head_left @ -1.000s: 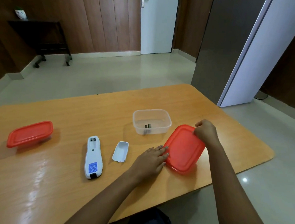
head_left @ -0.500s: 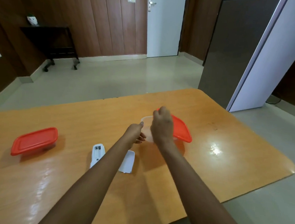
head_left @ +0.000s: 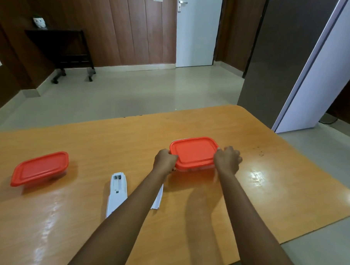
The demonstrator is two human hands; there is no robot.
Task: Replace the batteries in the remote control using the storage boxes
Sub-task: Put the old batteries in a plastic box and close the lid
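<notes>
Table [head_left: 267, 196]: 2 boxes [head_left: 39, 168], remote [head_left: 117, 190].

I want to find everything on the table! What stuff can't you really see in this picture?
- Head view: inside of the box under the red lid is hidden by the lid and both hands, left hand, right hand.
- The remote control has its lower end covered by the left forearm.
- The battery cover shows only a sliver past that forearm.
- The other box has its contents hidden by its own lid.

My table [head_left: 267, 196] looks like glossy, smooth orange wood laminate; both lids [head_left: 193, 151] [head_left: 40, 167] are matt red plastic, the remote [head_left: 117, 190] smooth white plastic, the floor [head_left: 151, 95] polished
</notes>
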